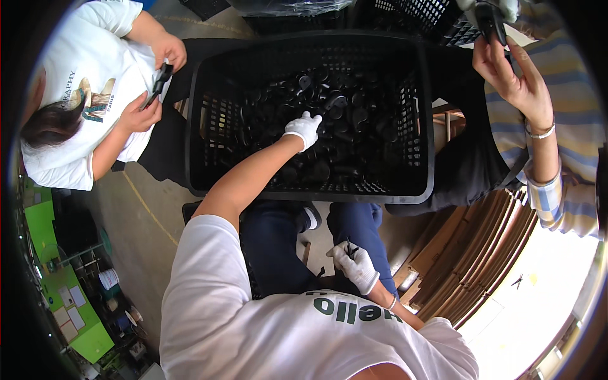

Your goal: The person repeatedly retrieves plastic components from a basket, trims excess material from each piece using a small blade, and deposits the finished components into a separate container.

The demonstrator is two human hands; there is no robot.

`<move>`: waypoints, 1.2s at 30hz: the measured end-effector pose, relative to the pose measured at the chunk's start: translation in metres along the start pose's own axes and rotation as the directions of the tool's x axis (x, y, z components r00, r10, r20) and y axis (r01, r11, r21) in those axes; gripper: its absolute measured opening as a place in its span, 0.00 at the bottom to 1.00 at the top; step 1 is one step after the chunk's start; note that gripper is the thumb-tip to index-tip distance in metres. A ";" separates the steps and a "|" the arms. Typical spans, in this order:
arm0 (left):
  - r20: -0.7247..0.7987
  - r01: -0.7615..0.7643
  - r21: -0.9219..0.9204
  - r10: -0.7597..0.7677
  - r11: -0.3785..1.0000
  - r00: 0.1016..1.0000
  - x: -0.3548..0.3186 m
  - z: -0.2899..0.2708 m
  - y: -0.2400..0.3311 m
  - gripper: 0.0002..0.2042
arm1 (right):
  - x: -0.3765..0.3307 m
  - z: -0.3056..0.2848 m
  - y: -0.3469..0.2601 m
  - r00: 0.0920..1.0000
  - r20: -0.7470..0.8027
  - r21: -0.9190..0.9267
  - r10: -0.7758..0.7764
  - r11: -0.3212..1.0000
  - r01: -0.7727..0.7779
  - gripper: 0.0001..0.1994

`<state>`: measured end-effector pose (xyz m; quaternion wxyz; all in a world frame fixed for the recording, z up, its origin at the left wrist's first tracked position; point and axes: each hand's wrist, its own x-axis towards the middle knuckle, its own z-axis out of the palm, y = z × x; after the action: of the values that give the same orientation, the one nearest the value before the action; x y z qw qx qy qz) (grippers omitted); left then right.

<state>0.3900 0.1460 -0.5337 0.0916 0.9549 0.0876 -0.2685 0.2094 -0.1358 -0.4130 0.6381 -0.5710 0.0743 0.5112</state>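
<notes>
Gloves cover both hands: the left hand (303,128) reaches to 12 o'clock into the black crate (201,166), fingers curled on black parts (354,120); the right hand (356,266) pinches a small dark tool (349,249) over the lap.

Our heap of small black moulded plastic parts (342,126) lying jumbled inside our large black slatted plastic crate (202,126), our thin dark tool (349,248) upright above our lap
</notes>
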 end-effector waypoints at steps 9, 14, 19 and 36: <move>-0.025 0.205 -0.810 0.383 -0.549 0.924 -0.097 -0.068 0.020 0.13 | -0.011 0.011 0.003 0.970 -0.026 -0.050 -0.240 0.970 0.238 0.11; -0.212 0.244 -0.616 0.456 -0.749 0.864 -0.218 -0.097 0.054 0.23 | -0.037 0.027 -0.022 0.904 -0.088 -0.001 -0.418 0.908 0.420 0.08; -0.319 0.181 -0.607 0.446 -0.774 0.836 -0.294 -0.090 0.071 0.22 | -0.080 0.042 -0.042 0.810 -0.132 -0.130 -0.571 0.820 0.557 0.04; -0.793 -0.659 -0.433 0.087 0.615 0.603 -0.388 -0.067 0.104 0.19 | -0.117 0.080 -0.078 0.619 0.016 -0.114 -0.785 0.614 0.781 0.15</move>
<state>0.1195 0.0146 -0.2589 0.4597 0.8651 -0.0123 0.2003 0.1734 -0.1243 -0.2556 0.7633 -0.5893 -0.1989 0.1749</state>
